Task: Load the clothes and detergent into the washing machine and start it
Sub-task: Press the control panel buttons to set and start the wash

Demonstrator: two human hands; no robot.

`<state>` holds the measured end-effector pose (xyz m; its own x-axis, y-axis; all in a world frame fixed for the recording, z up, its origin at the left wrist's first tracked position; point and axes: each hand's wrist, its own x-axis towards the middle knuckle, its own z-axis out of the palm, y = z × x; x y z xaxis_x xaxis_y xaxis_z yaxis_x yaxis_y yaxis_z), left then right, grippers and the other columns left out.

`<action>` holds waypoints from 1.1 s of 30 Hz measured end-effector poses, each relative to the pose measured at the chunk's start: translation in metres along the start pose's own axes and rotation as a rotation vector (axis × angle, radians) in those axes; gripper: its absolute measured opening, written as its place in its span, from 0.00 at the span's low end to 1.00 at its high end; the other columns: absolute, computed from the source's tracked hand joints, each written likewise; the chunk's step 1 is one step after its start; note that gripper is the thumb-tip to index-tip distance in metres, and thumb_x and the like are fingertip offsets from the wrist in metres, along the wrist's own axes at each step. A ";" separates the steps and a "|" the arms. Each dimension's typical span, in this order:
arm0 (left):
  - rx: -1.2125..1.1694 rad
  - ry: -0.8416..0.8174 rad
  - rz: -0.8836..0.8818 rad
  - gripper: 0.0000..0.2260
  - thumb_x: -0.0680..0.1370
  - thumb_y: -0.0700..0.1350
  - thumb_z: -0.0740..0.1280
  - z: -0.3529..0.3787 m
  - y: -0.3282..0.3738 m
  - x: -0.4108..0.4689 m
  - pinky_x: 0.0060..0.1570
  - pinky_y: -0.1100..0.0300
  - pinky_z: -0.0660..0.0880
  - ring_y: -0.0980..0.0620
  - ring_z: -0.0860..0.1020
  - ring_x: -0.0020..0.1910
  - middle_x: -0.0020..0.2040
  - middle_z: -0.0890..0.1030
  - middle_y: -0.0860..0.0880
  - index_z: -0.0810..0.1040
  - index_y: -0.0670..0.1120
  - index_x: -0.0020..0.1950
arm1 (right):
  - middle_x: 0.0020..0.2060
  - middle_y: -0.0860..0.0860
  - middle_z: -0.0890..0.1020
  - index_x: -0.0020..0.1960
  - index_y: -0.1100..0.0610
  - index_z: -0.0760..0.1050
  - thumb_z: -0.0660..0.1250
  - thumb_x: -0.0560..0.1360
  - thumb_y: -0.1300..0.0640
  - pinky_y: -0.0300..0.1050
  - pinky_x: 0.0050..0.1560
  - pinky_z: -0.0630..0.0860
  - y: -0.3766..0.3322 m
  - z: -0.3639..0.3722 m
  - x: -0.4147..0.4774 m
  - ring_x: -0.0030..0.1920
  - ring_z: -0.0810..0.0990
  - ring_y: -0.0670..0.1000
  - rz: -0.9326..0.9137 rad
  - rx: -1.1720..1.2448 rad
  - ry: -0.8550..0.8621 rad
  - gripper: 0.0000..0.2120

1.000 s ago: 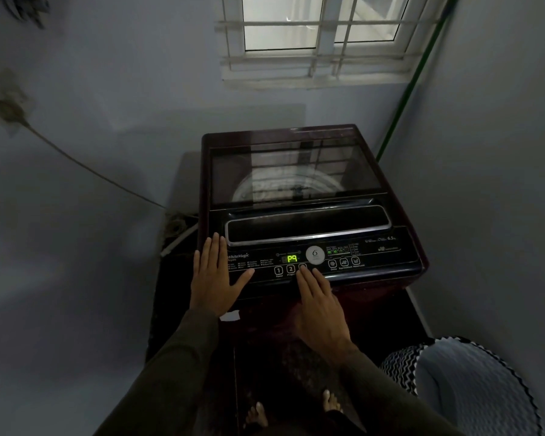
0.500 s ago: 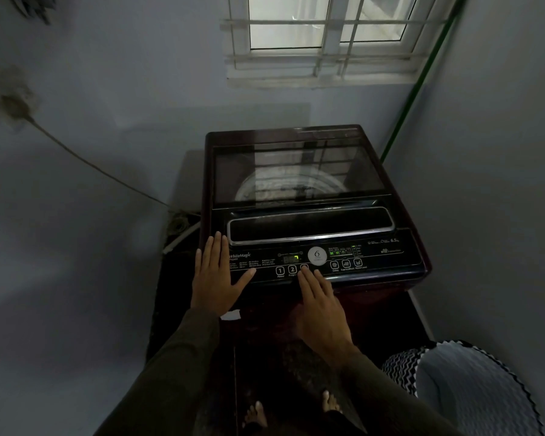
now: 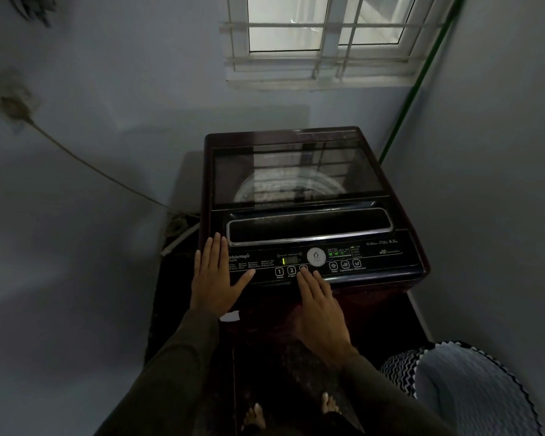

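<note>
The washing machine [image 3: 309, 215] is a dark maroon top-loader standing in a corner under a barred window [image 3: 324, 39], its tinted glass lid [image 3: 296, 174] shut and the pale drum rim showing faintly through it. Along the front runs a black control panel [image 3: 375, 256] with a small green display [image 3: 288, 260], a round white badge marked 6 [image 3: 316, 257] and a row of square buttons; the ones numbered 1 [image 3: 279, 271] and 2 [image 3: 291, 270] are readable. The right hand [image 3: 320, 309] lies over the panel's front edge, fingers [image 3: 306, 278] together and straight, the tip of one on the button just right of 2, holding nothing. The left hand [image 3: 216, 278] rests flat on the panel's left end, fingers spread wide, thumb out toward the buttons, also empty. A green hose [image 3: 412, 92] climbs the right wall behind the machine. A basket with a zigzag-patterned rim [image 3: 472, 391] stands on the floor at lower right
</note>
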<state>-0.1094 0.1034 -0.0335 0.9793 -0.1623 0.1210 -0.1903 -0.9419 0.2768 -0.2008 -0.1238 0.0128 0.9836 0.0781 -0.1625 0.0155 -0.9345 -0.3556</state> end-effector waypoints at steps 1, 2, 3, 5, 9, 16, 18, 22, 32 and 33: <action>-0.003 0.001 0.002 0.46 0.75 0.74 0.44 0.000 0.000 0.000 0.78 0.46 0.43 0.48 0.45 0.80 0.81 0.49 0.44 0.50 0.41 0.80 | 0.80 0.48 0.46 0.80 0.56 0.46 0.61 0.77 0.56 0.51 0.78 0.56 0.000 0.000 0.000 0.79 0.41 0.51 0.000 0.000 0.001 0.37; -0.004 0.002 0.003 0.46 0.75 0.74 0.44 0.000 0.000 0.000 0.78 0.46 0.43 0.48 0.45 0.80 0.81 0.50 0.44 0.50 0.40 0.80 | 0.80 0.48 0.46 0.80 0.56 0.46 0.61 0.76 0.56 0.50 0.78 0.55 0.000 0.000 0.000 0.79 0.41 0.51 -0.002 -0.006 0.002 0.38; -0.001 0.001 0.003 0.46 0.75 0.74 0.43 0.000 0.000 0.000 0.78 0.46 0.43 0.48 0.45 0.80 0.81 0.50 0.44 0.50 0.40 0.80 | 0.80 0.49 0.46 0.80 0.56 0.45 0.61 0.77 0.56 0.49 0.77 0.54 0.000 0.000 0.000 0.79 0.41 0.52 -0.006 -0.013 0.002 0.37; 0.003 -0.005 0.002 0.46 0.75 0.74 0.42 0.000 0.000 0.000 0.78 0.46 0.42 0.48 0.44 0.80 0.81 0.49 0.44 0.49 0.41 0.81 | 0.80 0.49 0.46 0.80 0.57 0.46 0.61 0.77 0.56 0.48 0.77 0.53 -0.001 -0.001 0.000 0.79 0.41 0.52 -0.010 -0.011 0.007 0.37; -0.004 -0.003 0.001 0.46 0.75 0.74 0.43 0.000 0.000 0.000 0.78 0.46 0.42 0.48 0.44 0.80 0.81 0.49 0.44 0.49 0.41 0.81 | 0.80 0.49 0.47 0.80 0.57 0.46 0.61 0.77 0.57 0.50 0.78 0.55 -0.001 -0.001 0.000 0.79 0.41 0.52 -0.006 -0.002 0.002 0.37; -0.002 -0.015 -0.001 0.46 0.75 0.75 0.43 -0.001 0.000 0.000 0.78 0.46 0.43 0.48 0.44 0.80 0.81 0.48 0.44 0.49 0.41 0.81 | 0.80 0.48 0.45 0.80 0.56 0.45 0.62 0.77 0.56 0.52 0.77 0.57 0.000 0.002 0.000 0.79 0.41 0.51 0.008 0.010 0.010 0.37; 0.000 -0.017 -0.002 0.47 0.75 0.75 0.42 -0.001 0.000 0.000 0.78 0.45 0.43 0.48 0.44 0.80 0.81 0.48 0.44 0.48 0.41 0.81 | 0.80 0.48 0.46 0.80 0.55 0.45 0.61 0.77 0.56 0.53 0.77 0.57 0.001 0.003 0.000 0.79 0.41 0.51 0.009 0.017 0.016 0.37; -0.004 -0.016 -0.002 0.47 0.74 0.75 0.41 -0.002 0.001 0.000 0.78 0.47 0.42 0.48 0.43 0.80 0.81 0.48 0.45 0.48 0.41 0.81 | 0.80 0.48 0.45 0.80 0.55 0.44 0.61 0.78 0.55 0.53 0.78 0.56 0.001 0.004 0.001 0.79 0.40 0.51 0.006 0.006 0.010 0.37; -0.001 -0.017 -0.001 0.46 0.75 0.74 0.44 0.000 0.000 0.001 0.78 0.49 0.39 0.49 0.43 0.80 0.81 0.48 0.45 0.48 0.41 0.81 | 0.80 0.46 0.49 0.80 0.53 0.48 0.63 0.75 0.52 0.55 0.73 0.62 0.007 0.002 -0.001 0.79 0.46 0.50 -0.009 -0.095 0.039 0.38; -0.005 -0.017 -0.001 0.46 0.75 0.74 0.45 0.000 0.000 0.001 0.78 0.49 0.38 0.49 0.43 0.80 0.81 0.48 0.45 0.48 0.41 0.81 | 0.80 0.47 0.49 0.80 0.53 0.48 0.63 0.75 0.52 0.55 0.72 0.62 0.008 0.002 -0.001 0.79 0.47 0.50 -0.009 -0.099 0.038 0.38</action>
<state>-0.1085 0.1036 -0.0332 0.9805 -0.1668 0.1042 -0.1899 -0.9406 0.2816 -0.2016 -0.1307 0.0086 0.9894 0.0757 -0.1239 0.0406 -0.9636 -0.2641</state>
